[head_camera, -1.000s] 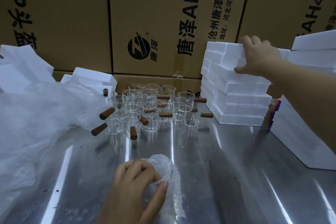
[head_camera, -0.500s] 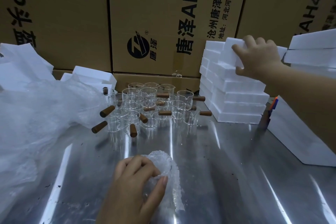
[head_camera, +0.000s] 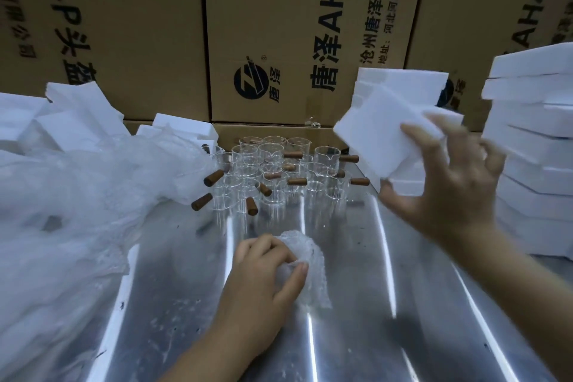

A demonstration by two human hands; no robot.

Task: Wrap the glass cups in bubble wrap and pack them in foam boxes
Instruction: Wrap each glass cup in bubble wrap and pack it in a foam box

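Observation:
My left hand grips a bundle of bubble wrap on the steel table, fingers curled over it; what the wrap holds is hidden. My right hand holds a white foam box tilted in the air in front of the foam stack, thumb under it, fingers spread and blurred. Several clear glass cups with brown wooden handles stand grouped at the table's back middle.
A big heap of loose bubble wrap fills the left side, with foam pieces behind it. Another tall foam stack stands at the right. Printed cardboard cartons wall off the back.
My right hand has pulled a foam box off the top of the stack and brought it down and toward me. My left hand stays on the bubble-wrap bundle.

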